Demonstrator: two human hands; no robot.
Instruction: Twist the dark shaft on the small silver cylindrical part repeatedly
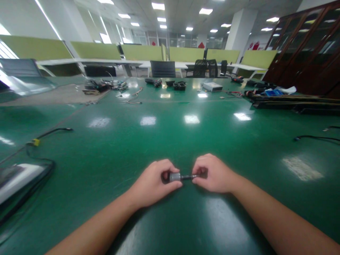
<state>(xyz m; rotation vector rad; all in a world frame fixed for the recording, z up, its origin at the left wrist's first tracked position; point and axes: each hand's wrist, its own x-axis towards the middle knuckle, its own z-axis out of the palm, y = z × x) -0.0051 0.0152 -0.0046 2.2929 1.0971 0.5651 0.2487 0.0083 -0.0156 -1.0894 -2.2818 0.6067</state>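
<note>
Just above the green tabletop (164,145), my left hand (154,182) pinches a small silver cylinder (175,176) between thumb and fingers. A thin dark shaft (187,177) runs from the cylinder's right end, in line with it and roughly level. My right hand (214,173) is closed around the far end of that shaft, thumb against fingertips. The fingers hide both ends of the piece, and its exact kind is too small to make out.
A black cable (57,130) and a white-edged device (23,179) lie at the left. Electronic parts (106,85), a black tool (153,82) and a grey box (212,86) sit along the far side. Long dark panels (294,102) are stacked at the right.
</note>
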